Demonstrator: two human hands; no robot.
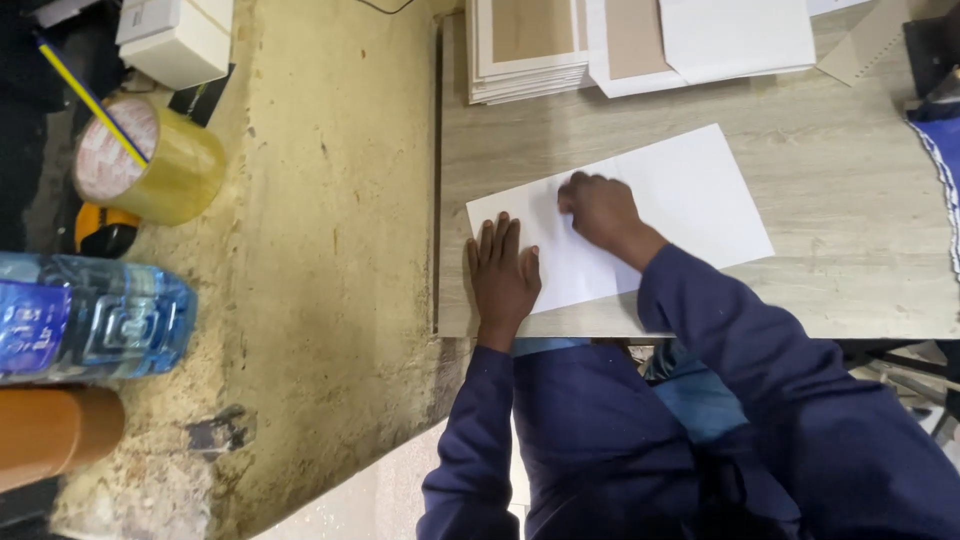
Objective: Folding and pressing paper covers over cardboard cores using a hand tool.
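A white sheet of paper [690, 200] lies on a pale wood-grain table [850, 270]. My left hand [503, 275] rests flat on the sheet's left end, fingers together and stretched out. My right hand [600, 210] is curled into a loose fist and presses down on the middle of the sheet. Both arms wear dark blue sleeves. Neither hand holds anything.
A stack of white and brown cards [527, 45] and more white sheets [735, 35] lie at the table's far side. Left of the table, a worn yellowish surface [320, 250] carries a tape roll [150, 160], a plastic water bottle [90, 318], a white box [175, 40] and an orange cylinder [55, 432]. Blue cloth [940, 170] lies at the right edge.
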